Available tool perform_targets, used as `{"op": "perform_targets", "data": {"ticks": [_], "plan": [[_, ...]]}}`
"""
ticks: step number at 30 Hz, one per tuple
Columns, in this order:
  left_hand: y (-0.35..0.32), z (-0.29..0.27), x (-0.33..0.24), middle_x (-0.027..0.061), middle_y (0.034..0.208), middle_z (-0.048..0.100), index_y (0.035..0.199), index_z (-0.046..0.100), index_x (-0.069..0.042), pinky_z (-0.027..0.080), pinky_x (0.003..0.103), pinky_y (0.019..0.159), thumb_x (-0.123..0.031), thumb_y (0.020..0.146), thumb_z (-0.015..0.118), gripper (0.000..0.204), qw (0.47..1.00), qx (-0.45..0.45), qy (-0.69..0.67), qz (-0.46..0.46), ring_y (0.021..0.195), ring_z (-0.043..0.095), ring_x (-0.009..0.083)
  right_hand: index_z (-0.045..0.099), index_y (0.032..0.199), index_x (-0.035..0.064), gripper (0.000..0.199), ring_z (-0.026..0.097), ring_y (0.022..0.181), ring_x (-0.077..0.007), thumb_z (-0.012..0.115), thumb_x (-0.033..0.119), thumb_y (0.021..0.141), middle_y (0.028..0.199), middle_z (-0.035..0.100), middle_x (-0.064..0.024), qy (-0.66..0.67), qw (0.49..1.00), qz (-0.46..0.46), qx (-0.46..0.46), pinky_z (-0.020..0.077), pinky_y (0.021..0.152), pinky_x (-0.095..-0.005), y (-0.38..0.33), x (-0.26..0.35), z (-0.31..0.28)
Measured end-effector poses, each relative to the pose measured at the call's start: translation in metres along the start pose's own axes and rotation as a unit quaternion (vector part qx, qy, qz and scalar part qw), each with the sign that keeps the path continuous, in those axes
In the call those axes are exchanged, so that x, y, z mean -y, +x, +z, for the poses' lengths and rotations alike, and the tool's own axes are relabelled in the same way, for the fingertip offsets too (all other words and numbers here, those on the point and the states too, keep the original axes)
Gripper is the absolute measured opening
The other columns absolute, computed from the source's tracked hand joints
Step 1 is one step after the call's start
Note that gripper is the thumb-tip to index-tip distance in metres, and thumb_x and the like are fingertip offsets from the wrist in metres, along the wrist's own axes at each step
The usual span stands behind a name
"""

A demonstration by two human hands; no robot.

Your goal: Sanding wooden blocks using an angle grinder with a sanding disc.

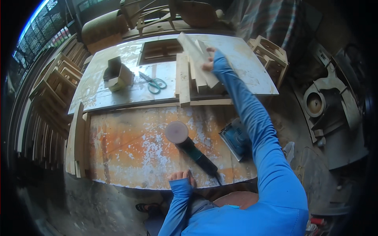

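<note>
My right hand (214, 62) reaches far across the workbench, its fingers closed on the edge of a flat pale wooden board (195, 55). That board lies slanted over several other wood pieces, with a thicker wooden bar (182, 76) upright in the picture just left of it. My left hand (182, 177) rests at the near edge of the orange, paint-flecked board (126, 157), fingers lying on it and holding nothing. Close ahead of the left hand lies a dark green angle grinder (193, 151) with a round, pale disc facing up. Beside my right forearm sits a blue sander (235, 137).
Green-handled scissors (155, 84) and an open cardboard box (117, 76) sit on the white tabletop (94, 92), which has a rectangular opening. Wooden frames (59, 84) are stacked at the left, another frame (271, 55) at the far right. A machine (321, 104) stands right.
</note>
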State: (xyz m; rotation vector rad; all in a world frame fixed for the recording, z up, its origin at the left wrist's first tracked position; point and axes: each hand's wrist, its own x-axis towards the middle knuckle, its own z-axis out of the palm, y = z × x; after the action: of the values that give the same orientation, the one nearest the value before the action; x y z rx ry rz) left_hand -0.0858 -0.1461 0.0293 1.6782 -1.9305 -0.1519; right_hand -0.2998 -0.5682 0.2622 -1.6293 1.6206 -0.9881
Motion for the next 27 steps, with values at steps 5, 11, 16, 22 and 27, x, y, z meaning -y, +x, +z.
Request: {"op": "perform_targets", "data": {"ticks": [5,11,16,22,27], "plan": [[-0.001,0.002,-0.002,0.0093,0.092,0.056,0.105,0.063,-0.013,0.037,0.046,0.084,-0.022,0.08,0.067,0.027,1.0,-0.01,0.0,-0.002,0.091,0.053,0.0299,0.056,0.131,0.0084,0.082,0.067,0.093,-0.0219,0.086,0.011,0.055,0.103,0.07,-0.0171,-0.048,0.985,0.0,-0.165,0.0566,0.08,-0.036,0.023,-0.082,-0.112],[0.002,-0.002,-0.005,0.0114,0.092,0.054,0.106,0.062,-0.013,0.036,0.047,0.083,-0.022,0.082,0.065,0.026,1.0,0.019,0.021,0.001,0.091,0.052,0.0309,0.061,0.12,0.0079,0.066,0.066,0.099,-0.0276,0.085,0.012,0.059,0.11,0.069,-0.0162,-0.15,0.967,0.084,-0.188,0.0522,0.093,-0.0373,0.016,-0.21,-0.132],[-0.003,0.002,-0.007,0.0108,0.094,0.057,0.104,0.062,-0.014,0.037,0.047,0.084,-0.024,0.08,0.066,0.027,0.999,0.028,0.024,-0.001,0.092,0.054,0.0301,0.055,0.13,0.0031,0.073,0.065,0.103,-0.0292,0.087,0.017,0.066,0.114,0.066,-0.021,-0.094,0.974,-0.055,-0.198,0.0512,0.094,-0.0377,0.073,-0.259,-0.089],[0.01,0.005,-0.014,0.0096,0.093,0.056,0.104,0.061,-0.014,0.036,0.046,0.085,-0.022,0.081,0.066,0.025,1.0,0.021,0.012,0.012,0.091,0.052,0.0301,0.048,0.135,-0.0064,0.073,0.061,0.113,-0.028,0.08,0.033,0.082,0.123,0.063,-0.0223,0.015,0.985,-0.009,-0.171,0.0488,0.097,-0.0359,0.126,-0.301,-0.069],[0.007,-0.002,-0.009,0.0087,0.092,0.056,0.104,0.061,-0.014,0.036,0.046,0.084,-0.022,0.079,0.067,0.027,0.999,0.028,0.017,-0.004,0.09,0.053,0.0296,0.051,0.133,-0.0083,0.071,0.064,0.108,-0.0228,0.075,0.038,0.086,0.12,0.066,-0.0191,0.139,0.979,-0.054,-0.14,0.0512,0.092,-0.0321,0.136,-0.307,-0.074]]}}
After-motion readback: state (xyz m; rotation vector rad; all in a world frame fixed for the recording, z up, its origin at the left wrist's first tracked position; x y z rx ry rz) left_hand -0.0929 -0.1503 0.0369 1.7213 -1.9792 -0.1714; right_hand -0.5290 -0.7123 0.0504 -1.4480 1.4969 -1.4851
